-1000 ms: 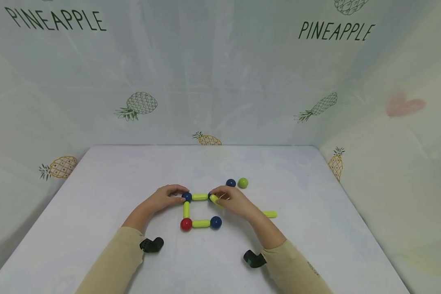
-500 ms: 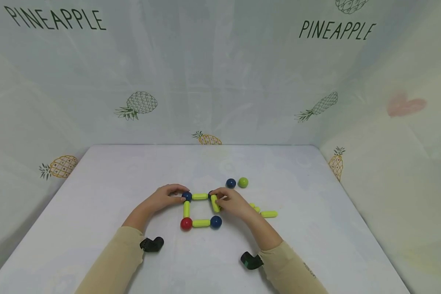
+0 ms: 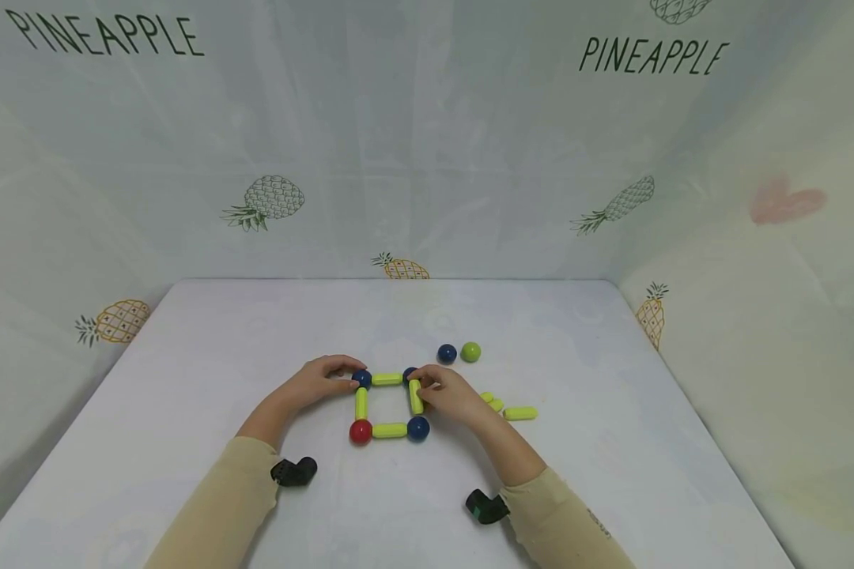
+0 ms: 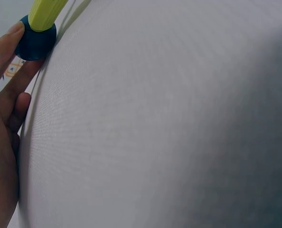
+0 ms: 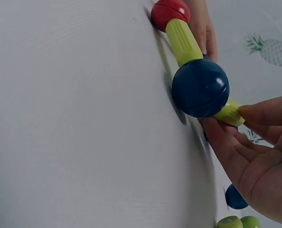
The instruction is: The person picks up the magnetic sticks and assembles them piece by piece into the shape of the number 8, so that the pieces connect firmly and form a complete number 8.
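Observation:
Yellow-green magnetic rods and balls form a square on the white table [image 3: 313,316]. My left hand [image 3: 319,384] pinches the blue ball [image 3: 361,379] at its far left corner, thumb and fingers on either side. On the right side of the square, my right hand [image 3: 450,393] pinches a yellow-green rod [image 3: 416,397] between thumb and fingers. That rod spans between the far right blue ball [image 3: 408,375], partly hidden by the fingers, and the near right blue ball [image 3: 418,429]. A red ball [image 3: 360,431] makes the near left corner. In the right wrist view the rod [image 5: 230,113] shows behind the large blue ball [image 5: 200,88].
Beyond my right hand lie a loose blue ball [image 3: 447,354] and a green ball [image 3: 471,352]. Several loose yellow-green rods [image 3: 520,413] rest right of that hand, partly behind the wrist. A pineapple-print cloth [image 3: 427,158] hangs behind the table.
My right hand has swung the rod from a slant to nearly in line with the square's right side, its near end now at the near blue ball. The left hand stays put.

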`<state>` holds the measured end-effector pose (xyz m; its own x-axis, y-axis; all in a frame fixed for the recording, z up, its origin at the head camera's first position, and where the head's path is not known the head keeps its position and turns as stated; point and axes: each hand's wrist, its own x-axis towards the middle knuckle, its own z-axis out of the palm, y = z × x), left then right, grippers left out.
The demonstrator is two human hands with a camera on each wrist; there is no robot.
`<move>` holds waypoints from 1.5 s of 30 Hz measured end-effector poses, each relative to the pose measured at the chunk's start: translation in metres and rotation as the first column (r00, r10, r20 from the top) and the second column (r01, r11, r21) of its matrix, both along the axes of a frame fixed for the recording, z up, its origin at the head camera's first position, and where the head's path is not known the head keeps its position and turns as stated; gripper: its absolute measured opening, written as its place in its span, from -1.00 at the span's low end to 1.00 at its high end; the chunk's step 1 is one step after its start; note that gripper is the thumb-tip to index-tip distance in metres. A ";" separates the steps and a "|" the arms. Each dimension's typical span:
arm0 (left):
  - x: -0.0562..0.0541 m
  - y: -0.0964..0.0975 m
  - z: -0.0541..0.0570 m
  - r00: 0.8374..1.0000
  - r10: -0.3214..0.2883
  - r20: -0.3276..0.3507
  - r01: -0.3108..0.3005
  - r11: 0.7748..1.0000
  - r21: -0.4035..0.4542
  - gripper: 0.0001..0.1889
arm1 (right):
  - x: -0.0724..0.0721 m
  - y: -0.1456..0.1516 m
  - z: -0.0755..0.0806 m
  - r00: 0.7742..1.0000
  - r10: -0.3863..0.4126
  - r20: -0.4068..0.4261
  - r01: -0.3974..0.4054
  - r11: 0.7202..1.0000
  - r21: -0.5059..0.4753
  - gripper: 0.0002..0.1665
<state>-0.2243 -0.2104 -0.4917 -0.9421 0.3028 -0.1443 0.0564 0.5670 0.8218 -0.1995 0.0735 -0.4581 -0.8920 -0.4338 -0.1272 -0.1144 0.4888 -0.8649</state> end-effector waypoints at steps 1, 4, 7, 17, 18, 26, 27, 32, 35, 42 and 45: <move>0.000 0.000 0.000 1.000 -0.001 -0.001 0.001 1.000 -0.001 -0.68 | 0.000 0.000 0.000 1.000 -0.002 0.006 0.002 1.000 -0.004 -0.66; 0.000 -0.001 0.000 1.000 -0.004 -0.004 0.004 1.000 0.002 -0.67 | 0.000 0.000 -0.001 1.000 -0.006 0.028 0.006 1.000 -0.023 -0.66; 0.000 -0.001 0.001 1.000 -0.004 -0.003 0.004 1.000 0.005 -0.67 | 0.000 0.000 -0.001 0.999 -0.011 0.041 0.013 0.999 -0.037 -0.67; 0.000 -0.001 0.000 1.000 0.002 0.000 -0.002 1.000 -0.004 -0.67 | -0.002 0.002 -0.007 0.996 -0.018 0.091 0.022 0.999 -0.044 -0.60; 0.000 -0.001 0.000 1.000 0.003 0.001 -0.003 1.000 -0.003 -0.67 | -0.002 0.002 -0.007 0.995 -0.019 0.093 0.023 0.999 -0.043 -0.59; 0.000 0.000 0.000 1.000 0.002 0.002 -0.002 1.000 0.009 -0.67 | -0.001 0.002 -0.007 0.995 -0.041 0.091 0.045 0.998 -0.043 -0.59; 0.000 0.000 0.000 1.000 0.001 -0.001 -0.001 1.000 0.008 -0.67 | -0.001 0.002 -0.007 0.995 -0.045 0.092 0.048 0.998 -0.040 -0.58; 0.000 0.000 0.000 1.000 -0.001 -0.007 0.001 1.000 0.005 -0.67 | 0.000 0.001 -0.007 0.994 -0.062 0.092 0.065 0.998 -0.028 -0.55; 0.000 0.000 0.000 1.000 -0.001 -0.006 0.001 1.000 0.005 -0.67 | 0.001 0.001 -0.007 0.994 -0.067 0.088 0.070 0.997 -0.026 -0.56; 0.000 0.000 -0.001 1.000 0.003 0.000 -0.003 1.000 0.005 -0.67 | 0.003 0.001 -0.006 0.995 -0.062 0.077 0.064 0.998 -0.016 -0.58; 0.000 0.000 0.000 1.000 0.001 -0.002 -0.001 1.000 0.000 -0.66 | 0.004 0.003 -0.004 0.996 -0.057 0.074 0.058 0.998 -0.006 -0.57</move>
<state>-0.2244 -0.2104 -0.4919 -0.9428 0.3015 -0.1424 0.0574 0.5673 0.8215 -0.1953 0.0765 -0.4619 -0.9039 -0.3834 -0.1898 -0.0223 0.4853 -0.8741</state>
